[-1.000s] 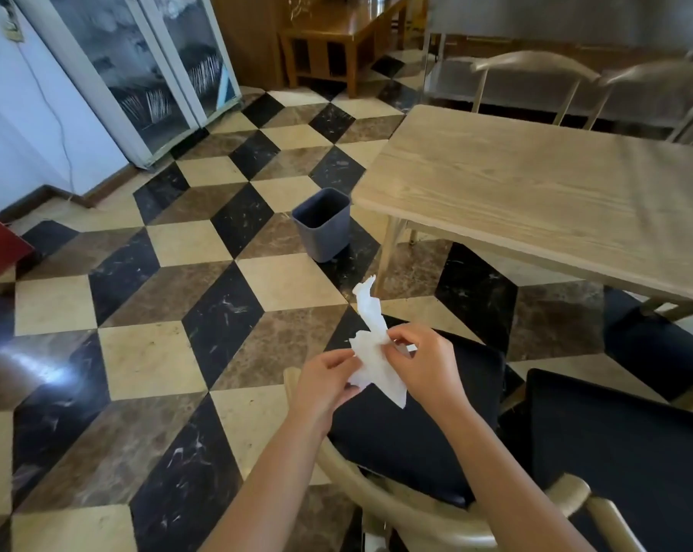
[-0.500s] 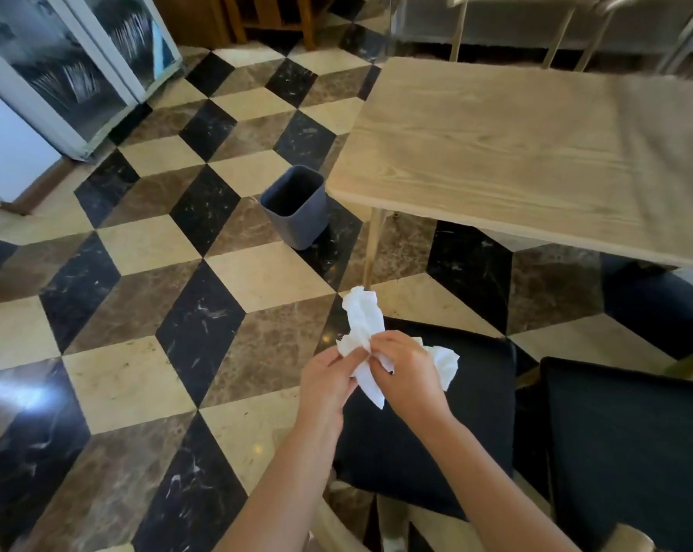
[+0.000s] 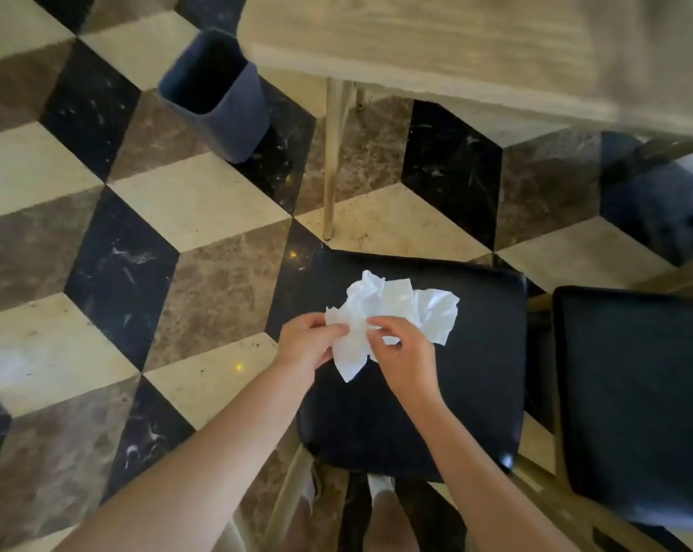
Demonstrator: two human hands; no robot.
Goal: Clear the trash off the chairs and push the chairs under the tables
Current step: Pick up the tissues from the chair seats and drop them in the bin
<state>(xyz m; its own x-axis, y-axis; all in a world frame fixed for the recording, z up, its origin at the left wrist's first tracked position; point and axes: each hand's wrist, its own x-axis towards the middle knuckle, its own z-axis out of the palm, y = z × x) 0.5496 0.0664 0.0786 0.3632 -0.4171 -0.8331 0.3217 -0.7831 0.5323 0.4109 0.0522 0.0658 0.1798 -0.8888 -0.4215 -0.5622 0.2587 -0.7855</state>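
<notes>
A crumpled white tissue (image 3: 392,312) is held above the black seat of a wooden chair (image 3: 456,392). My left hand (image 3: 307,344) pinches its left edge. My right hand (image 3: 406,352) pinches its middle from the right, fingers curled round the paper. A second black-seated chair (image 3: 635,392) stands to the right. The light wooden table (image 3: 456,41) lies ahead, one thin leg (image 3: 330,161) standing on the floor just beyond the chair.
A grey-blue waste bin (image 3: 217,93) stands open on the checkered marble floor at upper left, beside the table's corner. Another dark seat (image 3: 663,201) shows under the table at right. My legs and shoes show at the bottom edge.
My view has tilted down and moved closer to the chair. The tissue, a long strip before, is now bunched wider between both hands.
</notes>
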